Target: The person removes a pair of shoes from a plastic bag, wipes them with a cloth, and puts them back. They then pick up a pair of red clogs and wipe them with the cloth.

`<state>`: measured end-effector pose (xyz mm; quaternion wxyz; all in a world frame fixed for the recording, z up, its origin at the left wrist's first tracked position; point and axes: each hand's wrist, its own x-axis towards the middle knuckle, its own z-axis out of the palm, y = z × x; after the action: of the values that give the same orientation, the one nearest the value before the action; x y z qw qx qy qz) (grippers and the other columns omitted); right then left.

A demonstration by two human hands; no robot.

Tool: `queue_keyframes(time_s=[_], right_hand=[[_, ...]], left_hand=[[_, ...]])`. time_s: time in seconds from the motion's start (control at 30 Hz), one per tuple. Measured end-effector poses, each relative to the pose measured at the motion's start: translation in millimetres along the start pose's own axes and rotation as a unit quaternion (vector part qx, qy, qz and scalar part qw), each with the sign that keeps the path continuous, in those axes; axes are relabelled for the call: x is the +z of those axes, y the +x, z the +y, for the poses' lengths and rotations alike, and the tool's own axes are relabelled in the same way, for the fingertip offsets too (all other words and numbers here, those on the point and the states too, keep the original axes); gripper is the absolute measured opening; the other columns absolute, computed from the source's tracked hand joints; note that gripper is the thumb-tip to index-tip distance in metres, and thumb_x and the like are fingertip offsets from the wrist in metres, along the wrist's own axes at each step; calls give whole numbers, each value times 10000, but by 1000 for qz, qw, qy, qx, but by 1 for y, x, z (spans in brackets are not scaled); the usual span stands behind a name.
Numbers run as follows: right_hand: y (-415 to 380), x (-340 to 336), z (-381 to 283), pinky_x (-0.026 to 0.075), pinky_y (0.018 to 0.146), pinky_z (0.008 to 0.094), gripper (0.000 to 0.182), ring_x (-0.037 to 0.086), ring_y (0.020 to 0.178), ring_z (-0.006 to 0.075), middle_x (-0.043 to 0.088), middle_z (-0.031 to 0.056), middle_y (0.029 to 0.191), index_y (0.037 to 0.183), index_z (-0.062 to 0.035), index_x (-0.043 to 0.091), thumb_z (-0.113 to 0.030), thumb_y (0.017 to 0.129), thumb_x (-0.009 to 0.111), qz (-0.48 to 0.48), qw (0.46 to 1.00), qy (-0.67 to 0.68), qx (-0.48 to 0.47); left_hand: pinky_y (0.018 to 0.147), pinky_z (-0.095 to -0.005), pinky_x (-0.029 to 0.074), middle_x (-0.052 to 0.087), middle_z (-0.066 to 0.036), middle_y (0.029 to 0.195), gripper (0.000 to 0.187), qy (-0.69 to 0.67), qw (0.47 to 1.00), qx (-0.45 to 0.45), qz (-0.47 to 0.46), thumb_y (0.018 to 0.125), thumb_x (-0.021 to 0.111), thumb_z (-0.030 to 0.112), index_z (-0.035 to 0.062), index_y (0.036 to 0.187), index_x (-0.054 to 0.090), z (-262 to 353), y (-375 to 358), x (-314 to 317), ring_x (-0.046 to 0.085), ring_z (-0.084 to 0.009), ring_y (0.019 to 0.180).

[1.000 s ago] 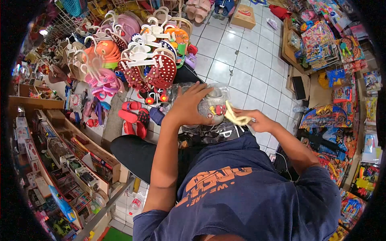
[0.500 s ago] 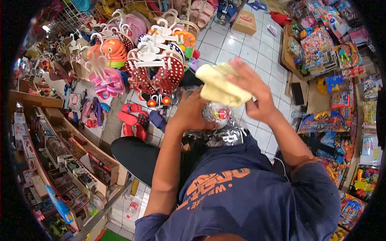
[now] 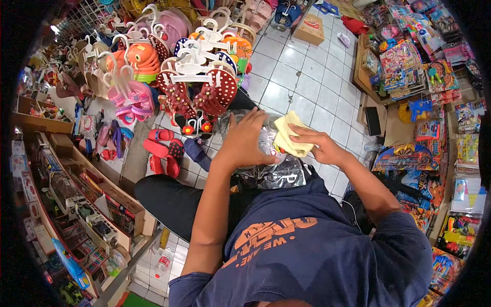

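A pale yellow cloth (image 3: 291, 139) is gripped in my right hand (image 3: 323, 147), which presses it against the right side of a rounded white item with a colourful print (image 3: 266, 145). Most of that item is covered by the cloth and my fingers, so its kind cannot be made out. My left hand (image 3: 244, 140) holds it from the left, thumb in front and fingers around the far side. Under it, clear and black plastic wrapping (image 3: 281, 174) with white lettering lies across my lap.
Polka-dot sandals (image 3: 222, 92) hang on white hangers ahead. Red clogs (image 3: 162, 148) sit on the floor to the left. Toy packs (image 3: 409, 156) line the right side, near a dark phone-like slab (image 3: 372, 121). A cardboard box (image 3: 309, 29) stands on the tiles ahead.
My right hand has come down with the cloth, from above the white item onto its side. The cloth now covers much of the print. My left hand keeps its hold.
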<state>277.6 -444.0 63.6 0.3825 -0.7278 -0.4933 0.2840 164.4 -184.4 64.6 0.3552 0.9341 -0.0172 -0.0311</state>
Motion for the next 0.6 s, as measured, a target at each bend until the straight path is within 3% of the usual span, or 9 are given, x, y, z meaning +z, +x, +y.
queue_keyframes(time_s=[0.07,0.13,0.17,0.23,0.27,0.33,0.47,0.5,0.6], right_hand=[[-23,-2,14,351,1117,402,569,509,1302,354,547,214,1374,1285,-61,609,174,780,494,10,1000,-14,-2],[-44,3,27,473,937,329,374,639,1070,253,662,149,1201,1215,-42,629,64,875,514,-101,960,19,261],[-49,10,32,473,937,329,374,639,1070,253,662,149,1201,1215,-42,629,64,875,514,-99,961,17,258],[-53,21,36,482,825,301,238,615,910,139,686,81,1032,1183,-18,608,-107,978,527,115,948,81,287],[-49,23,36,482,825,301,238,615,910,139,686,81,1032,1183,-18,608,-107,978,527,114,947,83,287],[-26,27,36,481,849,298,298,581,938,100,666,63,1043,1221,3,576,-206,1019,511,263,911,167,271],[13,31,14,479,857,293,331,585,956,110,662,49,1083,1243,-3,574,-245,1023,521,230,893,275,272],[20,29,8,480,882,293,381,591,991,118,659,52,1115,1262,-5,567,-262,983,602,207,902,271,265],[34,27,-13,476,916,292,500,595,1042,122,656,59,1147,1280,2,556,-260,892,731,196,923,252,212]], left_hand=[[1132,-670,165,439,-198,1464,1075,8,1000,5,-18,545,849,537,4,1385,440,-1,0,-2,349,-335,1417],[1127,-669,171,445,-202,1458,1070,-8,1000,8,0,558,839,554,7,1387,441,-9,-4,-1,353,-341,1413],[1122,-669,177,450,-206,1452,1066,-26,999,9,18,570,829,571,10,1389,442,-10,-4,-2,356,-346,1410],[1135,-614,204,454,-219,1445,1044,-21,999,-7,40,594,834,545,-6,1388,441,-9,-6,0,367,-359,1400],[1147,-559,231,459,-232,1439,1022,-19,998,-22,57,617,839,519,-21,1387,440,-7,-7,1,378,-372,1391],[1141,-548,247,466,-241,1430,1009,-19,997,-22,73,629,830,529,-28,1380,448,-7,-6,11,393,-380,1377],[1123,-525,287,485,-253,1406,998,25,994,-41,95,650,811,559,-48,1361,462,3,-5,15,426,-395,1345],[1076,-698,212,450,-230,1443,1051,20,994,-56,92,656,762,639,-31,1391,422,1,-5,18,375,-357,1391],[1079,-689,214,454,-232,1438,1055,17,991,-70,112,661,754,647,-29,1396,414,-1,-7,22,379,-359,1387]])
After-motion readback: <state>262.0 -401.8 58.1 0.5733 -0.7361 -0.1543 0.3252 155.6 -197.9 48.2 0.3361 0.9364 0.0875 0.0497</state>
